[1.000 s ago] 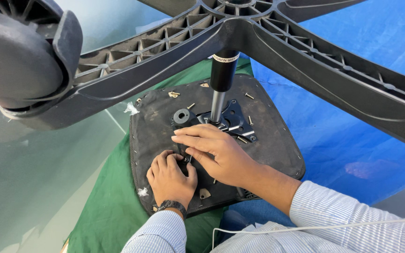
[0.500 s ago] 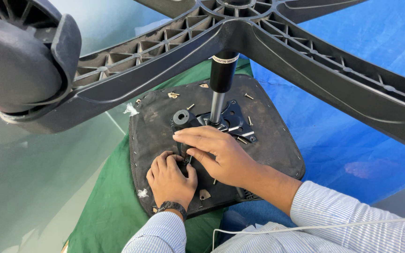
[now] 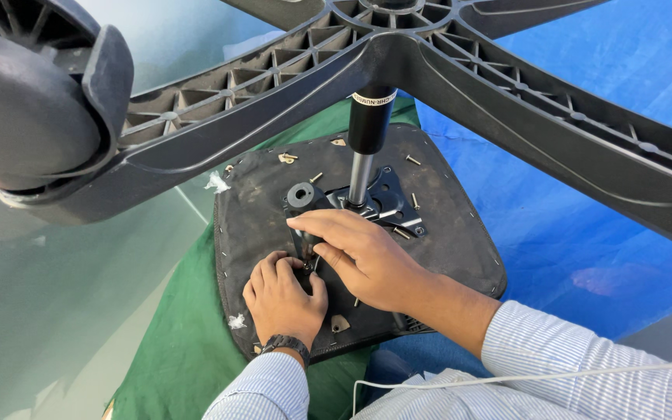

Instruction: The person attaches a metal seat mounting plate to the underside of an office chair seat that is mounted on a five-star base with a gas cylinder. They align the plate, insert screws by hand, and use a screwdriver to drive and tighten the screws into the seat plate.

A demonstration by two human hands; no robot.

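- Metal mounting plate [image 3: 379, 204] is seen bolted at the centre of the upturned chair seat underside [image 3: 460, 233], at the foot of the gas lift column [image 3: 365, 148].
- Right hand [image 3: 359, 253] is laid over the plate's near edge, fingers curled together; what is pinched underneath cannot be told.
- Left hand [image 3: 281, 299] is pressed on the seat just beside it, fingers bent toward the same spot; thumb touching the right hand. A wristwatch [image 3: 283, 342] is worn.
- Loose screws [image 3: 412, 160] are scattered on the seat.
- Seat is laid on a green cloth [image 3: 173, 350]; a blue tarp [image 3: 585, 233] lies to the right.
- Star base [image 3: 429, 62] with a caster [image 3: 25, 101] is overhead, close to the camera.
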